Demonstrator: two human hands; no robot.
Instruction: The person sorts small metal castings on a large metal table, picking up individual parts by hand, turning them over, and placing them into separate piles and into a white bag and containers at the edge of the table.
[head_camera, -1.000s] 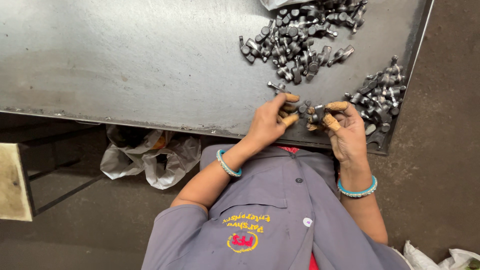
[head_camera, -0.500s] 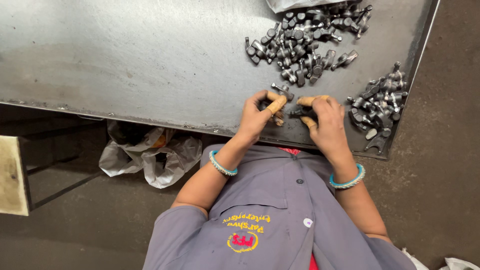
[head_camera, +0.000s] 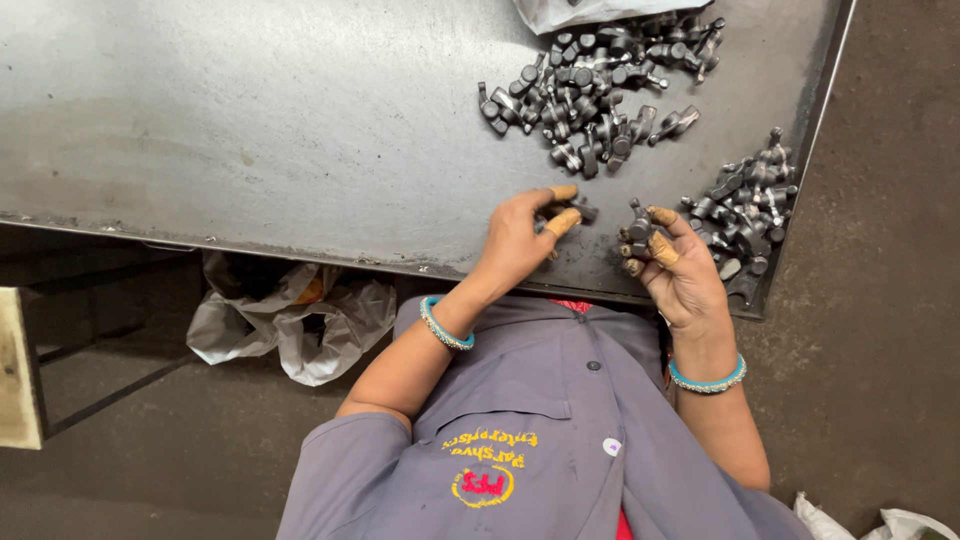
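While taped fingers (head_camera: 562, 222) of the left hand (head_camera: 520, 240) pinch one small metal part (head_camera: 578, 210), the right hand (head_camera: 680, 275) curls around another part (head_camera: 638, 228) at lower right centre, above the grey counter (head_camera: 250, 120), between two heaps: a larger pile (head_camera: 590, 95) and a side pile (head_camera: 745, 205).

The table (head_camera: 250, 120) lies bare across its left and middle. A far heap of metal parts (head_camera: 595, 95) and a right-edge heap (head_camera: 750, 205) crowd the right side, with a narrow gap between them.
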